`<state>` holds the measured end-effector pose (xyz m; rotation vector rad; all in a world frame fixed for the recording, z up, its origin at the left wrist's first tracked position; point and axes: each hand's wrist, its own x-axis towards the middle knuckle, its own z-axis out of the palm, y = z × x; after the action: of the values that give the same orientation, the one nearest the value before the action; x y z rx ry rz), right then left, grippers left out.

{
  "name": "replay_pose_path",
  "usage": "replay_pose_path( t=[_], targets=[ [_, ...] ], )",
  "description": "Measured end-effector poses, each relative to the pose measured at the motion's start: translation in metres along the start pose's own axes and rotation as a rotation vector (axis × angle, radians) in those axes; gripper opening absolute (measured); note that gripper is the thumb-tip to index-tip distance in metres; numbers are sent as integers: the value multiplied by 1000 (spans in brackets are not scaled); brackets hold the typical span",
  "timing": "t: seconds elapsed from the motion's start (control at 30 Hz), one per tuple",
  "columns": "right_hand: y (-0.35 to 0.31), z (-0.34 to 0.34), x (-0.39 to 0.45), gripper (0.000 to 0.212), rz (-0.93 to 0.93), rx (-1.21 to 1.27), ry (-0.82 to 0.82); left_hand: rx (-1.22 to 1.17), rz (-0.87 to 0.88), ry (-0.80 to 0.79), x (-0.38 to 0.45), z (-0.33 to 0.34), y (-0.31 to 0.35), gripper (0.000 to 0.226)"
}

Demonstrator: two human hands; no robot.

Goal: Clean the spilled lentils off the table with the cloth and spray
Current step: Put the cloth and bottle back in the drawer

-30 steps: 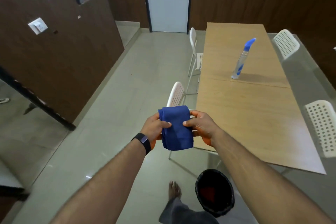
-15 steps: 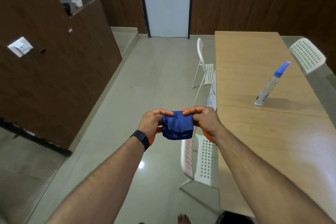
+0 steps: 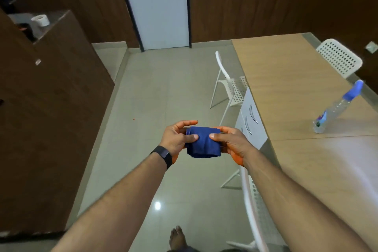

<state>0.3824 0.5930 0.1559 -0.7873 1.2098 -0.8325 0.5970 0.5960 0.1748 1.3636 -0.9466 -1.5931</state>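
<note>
Head view of a person standing beside a long light-wood laminate table (image 3: 286,88), with both forearms extended over the grey tiled floor (image 3: 153,92). The left hand (image 3: 176,139), which has a black band (image 3: 162,155) at the wrist, and the right hand (image 3: 231,143) together hold a folded dark-blue cloth (image 3: 202,145) in the air, clear of the table and to its left. Each hand is partly closed: the thumb presses on the cloth's upper face while the fingers curl beneath and behind it, so that the fabric is pinched from its 2 opposite ends. This symmetrical grip probably serves to keep the cloth compact as a pad fit for wiping. A clear plastic spray bottle with a blue nozzle (image 3: 335,108) stands on the table near its far right side, well apart from both hands and untouched. No lentils can be made out on the visible tabletop; 1 small red speck on the floor (image 3: 134,118) is too small to identify. 2 white perforated chairs (image 3: 231,88) (image 3: 339,57) flank the table, and a 3rd (image 3: 253,210) stands under the right forearm. The cloth appears to be in preparation; spraying and wiping seem not yet begun.
</note>
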Motion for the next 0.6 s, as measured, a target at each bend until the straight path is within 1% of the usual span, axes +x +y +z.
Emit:
replay_pose_path(
  t=[0.1,0.13,0.27,0.33,0.47,0.6],
  targets=[
    [-12,20,21,33,-15,-18,49,32,-41,-45,40,-23,21,53],
    [-15,23,30,31,-26,-4,92,57,-50,-76,58,-27,27,53],
    [-27,23,59,24,-94,92,253,150,-105,-179,113,-15,46,44],
    [-34,12,76,26,-94,142,321,204,-113,-235,147,0,52,44],
    [-40,-19,109,34,-20,187,378,284,-107,-320,215,33,56,43],
    [-45,-58,150,35,4,246,466,389,-114,-428,283,71,54,43]
  ],
)
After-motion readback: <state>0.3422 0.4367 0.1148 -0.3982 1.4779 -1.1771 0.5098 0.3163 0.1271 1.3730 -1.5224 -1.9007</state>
